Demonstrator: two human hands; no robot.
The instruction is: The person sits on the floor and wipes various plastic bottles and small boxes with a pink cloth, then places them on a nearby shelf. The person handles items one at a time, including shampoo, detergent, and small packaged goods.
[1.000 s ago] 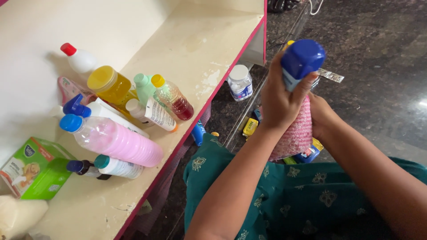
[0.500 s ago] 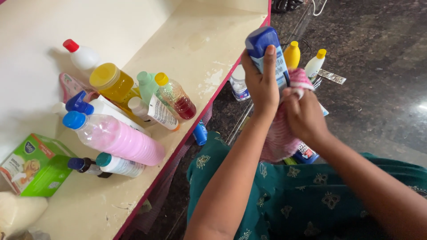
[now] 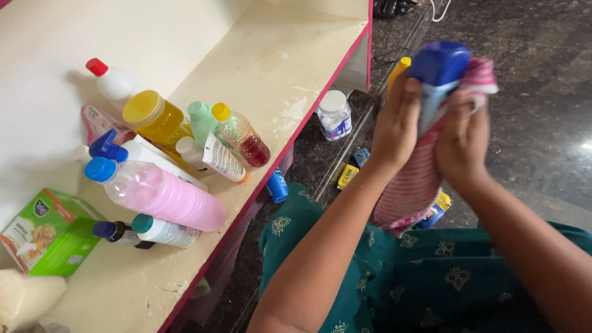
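Observation:
My left hand [image 3: 398, 126] grips a blue-capped bottle [image 3: 436, 77] held up over the dark floor. My right hand [image 3: 462, 139] presses a pink striped cloth [image 3: 413, 185] against the bottle's side; the cloth wraps past the cap and hangs down toward my green-clad lap. The bottle's lower body is hidden between both hands and the cloth.
A cream shelf with a pink edge [image 3: 296, 132] at left carries several bottles: a lying pink one [image 3: 163, 197], a yellow-lidded jar [image 3: 151, 117], a red-liquid bottle [image 3: 243, 135], plus a green box [image 3: 46, 234]. On the floor stand a white-lidded jar [image 3: 333, 115] and small containers.
Both hands and the bottle have shifted right and slightly up. The cloth has moved from the bottle's lower side up around its cap, and the yellow bottles behind are now mostly covered.

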